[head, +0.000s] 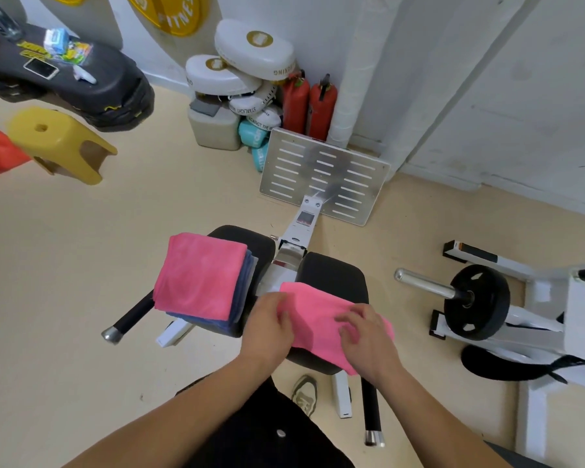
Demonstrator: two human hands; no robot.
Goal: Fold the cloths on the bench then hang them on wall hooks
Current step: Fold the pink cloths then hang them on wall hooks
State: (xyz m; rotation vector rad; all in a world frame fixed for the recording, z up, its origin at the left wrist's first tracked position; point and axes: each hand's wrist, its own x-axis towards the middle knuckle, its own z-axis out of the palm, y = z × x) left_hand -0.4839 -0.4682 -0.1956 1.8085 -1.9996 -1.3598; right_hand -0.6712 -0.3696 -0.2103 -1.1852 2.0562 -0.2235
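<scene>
On the left pad (259, 241) of the bench, the folded stack (200, 275) (pink on top, blue and grey beneath) hangs past the pad's left and near edges, so we judge that a knock from an elbow could tip it to the floor. The left hand (267, 329) lies at the left end of the pink cloth (318, 319), fingers bent over its edge; we cannot tell whether they pinch it. That end sits by the gap between the pads, where the metal frame (289, 255) could snag a dragged corner. The right hand (368, 342) presses the cloth with fingers lightly spread. The cloth crosses the right pad (338, 270) and overhangs its near right corner, so lifting both hands may let it slide off. Bare floor lies left of the bench; the weight plate (477, 300) crowds the right.
</scene>
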